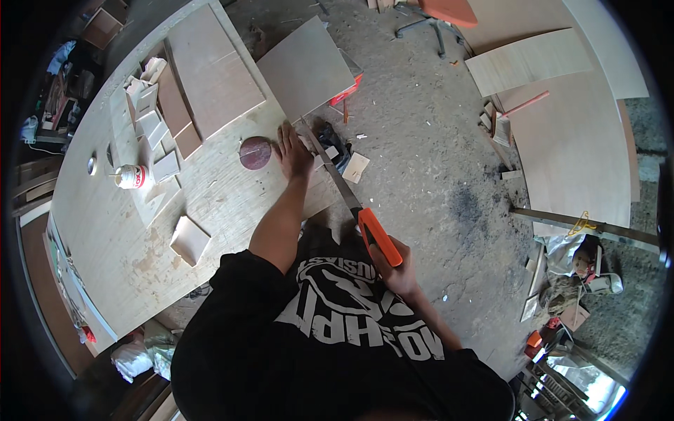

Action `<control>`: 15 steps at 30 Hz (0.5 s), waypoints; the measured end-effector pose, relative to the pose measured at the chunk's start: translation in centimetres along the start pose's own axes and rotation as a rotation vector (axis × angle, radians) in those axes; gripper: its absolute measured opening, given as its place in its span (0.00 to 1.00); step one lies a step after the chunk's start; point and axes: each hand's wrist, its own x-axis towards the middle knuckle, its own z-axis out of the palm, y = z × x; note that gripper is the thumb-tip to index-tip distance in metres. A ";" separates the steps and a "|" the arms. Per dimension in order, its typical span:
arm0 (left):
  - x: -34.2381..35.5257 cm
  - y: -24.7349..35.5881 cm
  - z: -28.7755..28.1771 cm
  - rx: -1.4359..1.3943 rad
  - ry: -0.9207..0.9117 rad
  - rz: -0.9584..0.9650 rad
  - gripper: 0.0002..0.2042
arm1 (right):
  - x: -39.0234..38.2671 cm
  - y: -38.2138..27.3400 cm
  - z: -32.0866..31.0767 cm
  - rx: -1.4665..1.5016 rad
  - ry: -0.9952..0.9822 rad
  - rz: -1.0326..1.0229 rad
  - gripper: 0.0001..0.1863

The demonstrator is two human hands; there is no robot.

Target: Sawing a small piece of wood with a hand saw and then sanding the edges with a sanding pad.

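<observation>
My left hand [293, 153] lies on the plywood worktop [210, 238] at its far edge, fingers stretched out, beside a small pale wood strip [322, 161]. Closed around the orange handle [379, 235] of a handsaw is my right hand [397, 270]. The steel blade [342, 186] runs up and left from the handle to the wood just right of my left fingers; whether its teeth touch it I cannot tell. A dark red round disc [255, 152] lies left of my left hand. A white bottle [130, 176] and several wood offcuts [147, 112] sit farther left.
Large boards [214, 77] lie on the worktop. A grey panel [305, 67] sits beyond it. The concrete floor [442, 161] holds scraps and a dark bag [328, 135]. Plywood sheets [569, 154], an orange-seated chair [432, 31] and a metal bar [618, 235] are at the right.
</observation>
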 end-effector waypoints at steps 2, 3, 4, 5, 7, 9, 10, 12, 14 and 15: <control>-0.1 0.2 -0.1 0.033 -0.023 -0.028 0.23 | 0.1 -0.2 -0.1 0.006 -0.011 0.046 0.08; 0.1 0.7 -0.2 0.015 -0.062 -0.067 0.23 | 0.1 -0.1 -0.4 0.002 -0.012 0.055 0.08; 0.2 1.3 -0.3 -0.003 -0.102 -0.108 0.23 | 0.0 0.0 -0.6 -0.014 -0.011 0.092 0.08; 0.2 0.9 -0.2 0.002 -0.102 -0.124 0.23 | 0.0 -0.1 -0.5 -0.029 -0.023 0.126 0.07; 0.4 0.0 0.1 0.028 -0.053 -0.098 0.26 | 0.2 -0.6 -0.3 -0.017 -0.042 0.121 0.07; 0.3 0.8 -0.4 0.078 -0.114 -0.102 0.28 | 0.3 -1.0 -0.3 -0.004 -0.033 0.135 0.07; 0.4 1.4 -0.9 0.130 -0.161 -0.096 0.30 | 0.5 -1.1 -0.3 -0.011 -0.028 0.127 0.07; 0.4 1.3 -1.1 0.130 -0.175 -0.098 0.31 | 0.8 -1.4 -0.2 -0.025 -0.037 0.122 0.07; 0.5 1.2 -1.2 0.130 -0.187 -0.098 0.33 | 0.8 -1.5 -0.1 -0.040 -0.036 0.153 0.07; 0.5 1.1 -1.2 0.144 -0.185 -0.096 0.32 | 0.9 -1.8 -0.1 -0.045 -0.043 0.159 0.07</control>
